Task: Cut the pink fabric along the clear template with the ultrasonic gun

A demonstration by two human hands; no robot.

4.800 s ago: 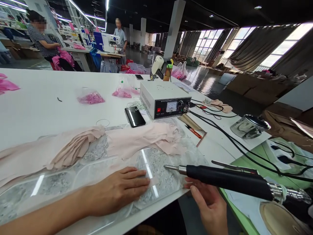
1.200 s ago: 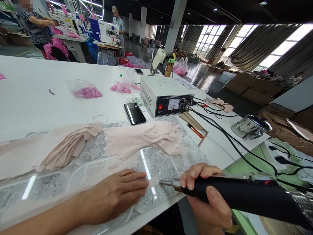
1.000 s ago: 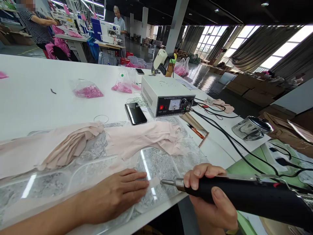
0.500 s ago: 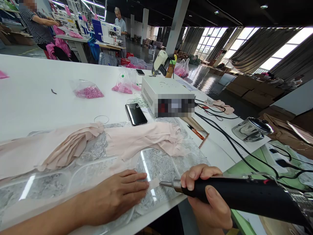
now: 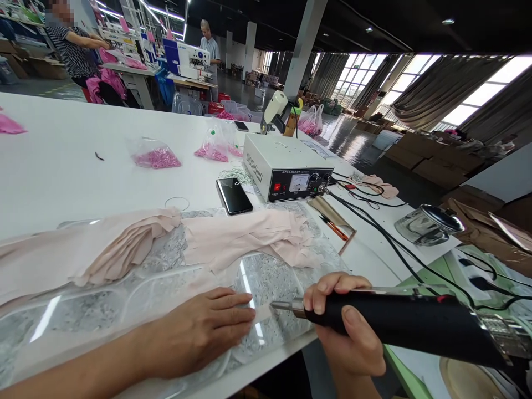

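Observation:
My left hand (image 5: pixel 203 330) lies flat, fingers stretched out together, pressing a pale pink fabric strip (image 5: pixel 262 312) onto the clear-covered grey marbled mat (image 5: pixel 270 280). The strip's end sticks out past my fingertips. My right hand (image 5: pixel 344 327) is wrapped around a thick black ultrasonic cutter (image 5: pixel 399 327). Its pointed metal tip faces left and is at the strip's end; whether it touches cannot be told. Beyond my hands lie a gathered bundle of pale pink fabric (image 5: pixel 249 233) and a longer folded stack of it (image 5: pixel 91 244) to the left.
A generator box (image 5: pixel 291 160) with a dial stands behind the mat; black cables (image 5: pixel 374 221) run from it to the right. Nearby are a phone (image 5: pixel 234 195), an orange-handled tool (image 5: pixel 334 228), a lidded glass cup (image 5: pixel 428 224) and bags of pink pieces (image 5: pixel 155 155). Two people are farther back.
The cutter's rear end has swung down and slightly left in view, with my right hand shifting slightly left. My left hand stays nearly in place. The camera view has shifted slightly.

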